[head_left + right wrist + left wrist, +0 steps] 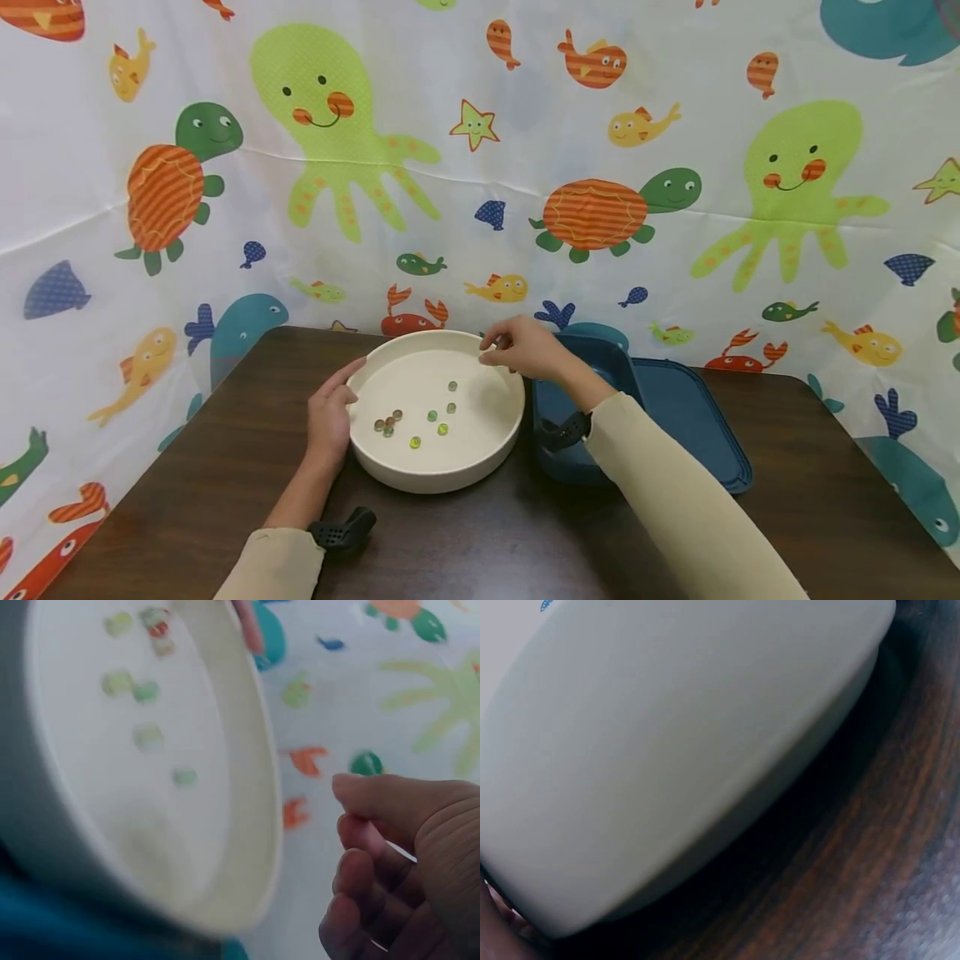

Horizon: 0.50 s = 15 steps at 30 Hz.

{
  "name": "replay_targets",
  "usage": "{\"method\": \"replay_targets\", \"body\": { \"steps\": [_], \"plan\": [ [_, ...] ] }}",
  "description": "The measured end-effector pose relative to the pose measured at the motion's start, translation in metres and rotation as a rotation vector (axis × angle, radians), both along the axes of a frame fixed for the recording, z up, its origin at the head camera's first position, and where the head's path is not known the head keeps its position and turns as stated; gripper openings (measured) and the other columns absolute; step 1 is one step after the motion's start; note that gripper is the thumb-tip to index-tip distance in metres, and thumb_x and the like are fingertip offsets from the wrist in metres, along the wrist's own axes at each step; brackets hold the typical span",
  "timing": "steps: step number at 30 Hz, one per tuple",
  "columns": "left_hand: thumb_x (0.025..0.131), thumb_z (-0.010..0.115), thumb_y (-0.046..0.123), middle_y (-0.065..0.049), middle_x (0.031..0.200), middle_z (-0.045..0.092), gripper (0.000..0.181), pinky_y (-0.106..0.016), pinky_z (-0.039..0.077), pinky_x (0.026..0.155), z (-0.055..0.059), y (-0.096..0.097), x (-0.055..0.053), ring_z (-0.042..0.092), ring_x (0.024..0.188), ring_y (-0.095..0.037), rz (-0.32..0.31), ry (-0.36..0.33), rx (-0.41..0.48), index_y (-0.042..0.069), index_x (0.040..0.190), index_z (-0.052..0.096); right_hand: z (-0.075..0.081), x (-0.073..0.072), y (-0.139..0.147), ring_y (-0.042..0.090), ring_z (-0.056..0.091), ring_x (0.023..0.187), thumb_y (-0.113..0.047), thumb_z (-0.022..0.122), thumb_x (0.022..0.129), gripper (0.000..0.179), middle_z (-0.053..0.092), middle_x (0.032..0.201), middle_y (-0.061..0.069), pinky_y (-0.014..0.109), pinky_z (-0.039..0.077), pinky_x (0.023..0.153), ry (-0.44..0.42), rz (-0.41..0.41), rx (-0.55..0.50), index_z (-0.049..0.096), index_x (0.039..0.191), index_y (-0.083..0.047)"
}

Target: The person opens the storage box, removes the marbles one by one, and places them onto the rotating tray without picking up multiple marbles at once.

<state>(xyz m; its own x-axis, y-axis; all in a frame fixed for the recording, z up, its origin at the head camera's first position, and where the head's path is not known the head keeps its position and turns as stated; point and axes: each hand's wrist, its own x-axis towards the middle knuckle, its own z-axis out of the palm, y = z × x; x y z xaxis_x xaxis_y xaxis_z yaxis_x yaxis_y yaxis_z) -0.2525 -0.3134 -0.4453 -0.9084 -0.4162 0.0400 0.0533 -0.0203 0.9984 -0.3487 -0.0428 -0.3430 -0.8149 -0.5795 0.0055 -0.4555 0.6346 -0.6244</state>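
Observation:
A round cream bowl [438, 478] stands on the dark table, with several green, yellow and brownish glass marbles [432, 416] on its floor. My left hand [330, 421] grips the bowl at its left side, thumb at the rim and fingers along the outer wall. In the left wrist view the bowl's outer wall [675, 735] fills most of the picture. Over the bowl's far right rim hovers my right hand [528, 348], its fingers loosely bent. From the right wrist, that hand [420, 847] shows a gap between thumb and forefinger, with nothing visible between them.
Close by the bowl's right side stands a deep blue container [573, 467]. A flat blue lid [693, 425] lies to the right of it. Behind the table [247, 417] hangs a white curtain [450, 50] printed with sea animals.

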Motion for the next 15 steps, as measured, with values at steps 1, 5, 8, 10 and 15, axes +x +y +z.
{"method": "replay_targets", "body": {
  "steps": [1, 5, 8, 10, 15],
  "plan": [
    [0.087, 0.028, -0.001, -0.008, 0.148, 0.045, 0.056, -0.038, 0.029, 0.116, 0.000, 0.000, 0.000, 0.038, 0.138, -0.020, 0.002, 0.001, 0.000, 0.005, 0.137, 0.052, 0.002, -0.002, 0.007, 0.028, 0.064, 0.069, -0.028, 0.069, 0.086, 0.022, 0.068, 0.084, 0.010, 0.031, 0.054, 0.058, 0.009, -0.015, -0.015, 0.072, 0.103, -0.014],
    [0.087, 0.028, -0.001, -0.007, 0.148, 0.045, 0.056, -0.038, 0.029, 0.116, 0.002, -0.001, 0.000, 0.038, 0.138, -0.019, 0.009, -0.002, -0.007, 0.005, 0.137, 0.052, 0.003, -0.012, 0.036, 0.033, 0.064, 0.071, -0.028, 0.068, 0.086, 0.019, 0.069, 0.088, 0.014, 0.032, 0.053, 0.057, 0.031, -0.108, -0.055, 0.072, 0.100, -0.015],
    [0.087, 0.028, -0.001, -0.008, 0.148, 0.045, 0.056, -0.039, 0.029, 0.116, 0.003, -0.002, 0.000, 0.038, 0.138, -0.020, 0.010, -0.001, -0.010, 0.005, 0.137, 0.052, -0.005, -0.022, 0.055, 0.031, 0.064, 0.072, -0.029, 0.067, 0.088, 0.020, 0.069, 0.092, 0.016, 0.029, 0.052, 0.057, 0.032, -0.180, -0.057, 0.072, 0.099, -0.014],
    [0.087, 0.029, -0.001, -0.008, 0.148, 0.045, 0.055, -0.039, 0.029, 0.116, 0.003, -0.002, 0.000, 0.038, 0.138, -0.020, 0.008, 0.003, -0.006, 0.005, 0.137, 0.052, -0.011, -0.027, 0.066, 0.029, 0.063, 0.071, -0.028, 0.067, 0.088, 0.019, 0.069, 0.092, 0.016, 0.028, 0.051, 0.058, 0.036, -0.216, -0.044, 0.072, 0.098, -0.012],
    [0.087, 0.029, -0.001, -0.008, 0.147, 0.046, 0.055, -0.038, 0.029, 0.116, 0.001, 0.000, 0.000, 0.038, 0.138, -0.019, 0.002, -0.007, -0.004, 0.005, 0.137, 0.052, -0.026, -0.038, 0.084, 0.017, 0.060, 0.062, -0.025, 0.069, 0.086, 0.019, 0.070, 0.084, 0.012, 0.027, 0.050, 0.056, 0.051, -0.212, 0.024, 0.073, 0.095, -0.009]
  ]
}}
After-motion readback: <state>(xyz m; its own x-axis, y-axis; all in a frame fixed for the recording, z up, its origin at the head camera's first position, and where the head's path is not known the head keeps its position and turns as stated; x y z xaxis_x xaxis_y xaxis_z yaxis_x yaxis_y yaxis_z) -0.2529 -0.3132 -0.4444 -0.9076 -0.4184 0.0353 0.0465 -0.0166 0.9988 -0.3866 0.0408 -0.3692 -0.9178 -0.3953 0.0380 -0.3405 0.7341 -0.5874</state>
